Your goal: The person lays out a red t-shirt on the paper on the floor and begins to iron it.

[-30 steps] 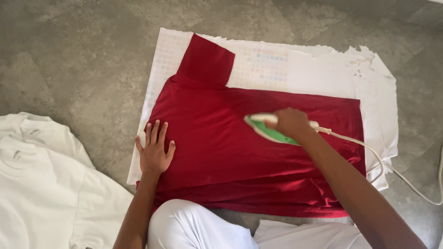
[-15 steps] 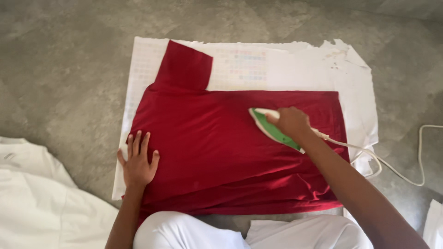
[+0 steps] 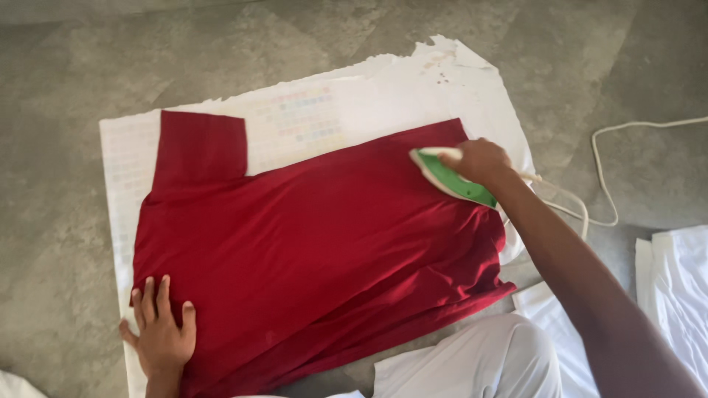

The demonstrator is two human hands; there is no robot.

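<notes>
- Gripping the handle of a green and white iron [image 3: 451,175], the right hand [image 3: 481,161] has its fingers wrapped shut around it, soleplate down on the red garment [image 3: 317,250].
- Left hand [image 3: 161,332] lies flat with fingers spread and nothing grasped, pressing the garment's near corner; the two hands sit well apart, at opposite ends of the cloth.
- Red garment is spread between the hands, one sleeve [image 3: 200,146] sticking out beyond the left hand on the far side.
- Handling, by my judgement: the fabric looks thin, soft and limp, with a slight sheen (likely slippery), so it would slide or bunch unless pinned flat; best held by palm pressure at an edge or pinched at a hem.
- The iron looks rigid and fairly heavy, and probably hot underneath, so only the handle is safe to take.
- White cord [image 3: 612,177] trails from the iron past the right hand onto the grey floor [image 3: 74,74].
- Under the garment a large white paper sheet [image 3: 457,74] with torn edges; a faint grid of small coloured squares [image 3: 306,118] is printed on it, beyond the garment and between the hands (too faint to make out more).
- White cloth [image 3: 675,280] lies just outside the right forearm.
- White-clad knee [image 3: 479,357] sits near the garment's close edge.
</notes>
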